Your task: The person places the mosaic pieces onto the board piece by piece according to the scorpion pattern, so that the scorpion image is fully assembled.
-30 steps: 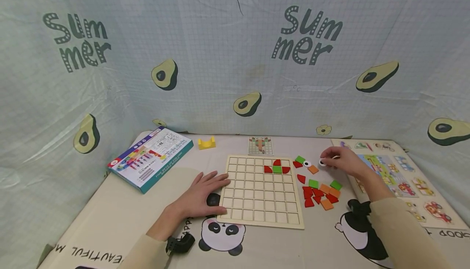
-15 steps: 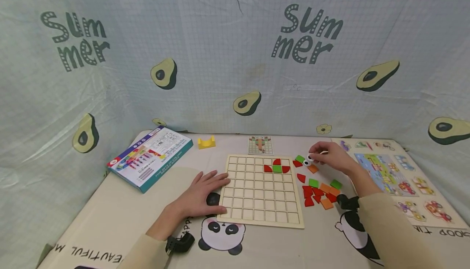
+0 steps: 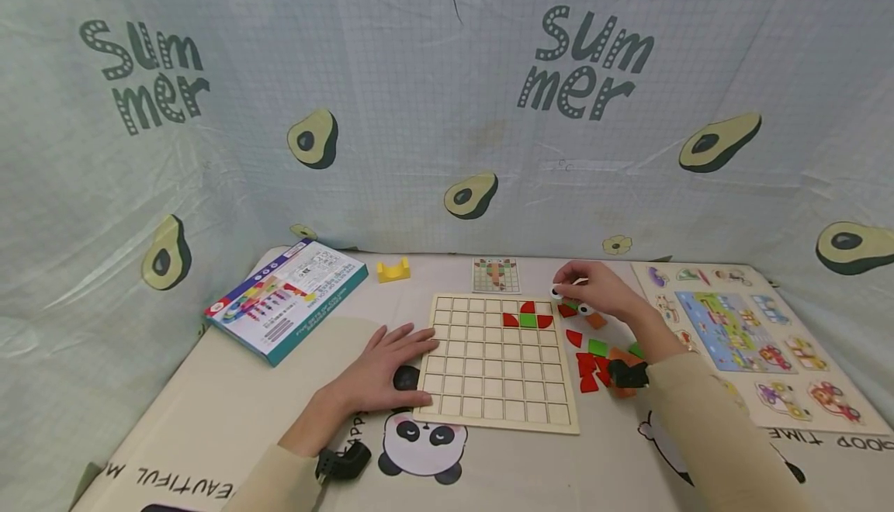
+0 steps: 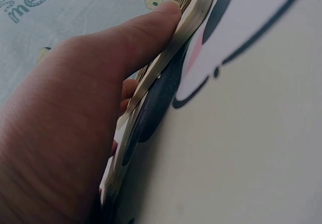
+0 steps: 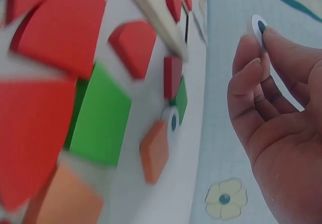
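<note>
A wooden grid board (image 3: pixel 491 390) lies on the table, with one green square and several red quarter-round pieces set in its upper right cells. My left hand (image 3: pixel 382 371) rests on the board's left edge, fingers spread; in the left wrist view its thumb (image 4: pixel 151 25) touches the rim. Between thumb and fingertips, my right hand (image 5: pixel 284 103) pinches a round white eye piece (image 5: pixel 258 28) with a dark centre. It is held up near the board's upper right corner. Below it on the table lie a second eye piece (image 5: pixel 172 120), an orange square (image 5: pixel 155 151) and a red piece (image 5: pixel 135 45).
Red, green and orange pieces (image 3: pixel 587 368) lie right of the board, partly behind my right forearm. A pattern card (image 3: pixel 496 275) lies beyond it. A picture puzzle board (image 3: pixel 740 326) is at right, a box (image 3: pixel 286 302) and a yellow stand (image 3: pixel 393 270) at left.
My right hand has moved left with the eye piece, from beside the picture puzzle board to the grid board's upper right corner. The left hand has stayed put.
</note>
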Available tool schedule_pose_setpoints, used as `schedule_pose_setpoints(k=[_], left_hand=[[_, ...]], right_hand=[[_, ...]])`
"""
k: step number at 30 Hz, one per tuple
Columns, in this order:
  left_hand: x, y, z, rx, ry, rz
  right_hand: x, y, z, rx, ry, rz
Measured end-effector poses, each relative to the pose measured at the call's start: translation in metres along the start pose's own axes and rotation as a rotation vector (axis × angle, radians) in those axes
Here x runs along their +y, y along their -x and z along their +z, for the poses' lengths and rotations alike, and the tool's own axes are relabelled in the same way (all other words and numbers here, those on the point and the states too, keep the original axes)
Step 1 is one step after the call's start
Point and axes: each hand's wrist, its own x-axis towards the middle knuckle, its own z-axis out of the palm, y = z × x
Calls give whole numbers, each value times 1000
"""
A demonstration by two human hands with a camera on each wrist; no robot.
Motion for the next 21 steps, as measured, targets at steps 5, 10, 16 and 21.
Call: schedule_pose_setpoints(k=[5,10,16,21], left_hand=[[0,-1,0,3,3,6],[0,-1,0,1,-1,7],[1,0,0,-4,1,-2],[1,0,0,-2,4,0]], right_hand=[[-7,-6,9,-14,-18,-3],[-14,-9,19,-32,5,12],[-17,-18,31,-60,-18,32],[-14,-27,40,-70,13,43]])
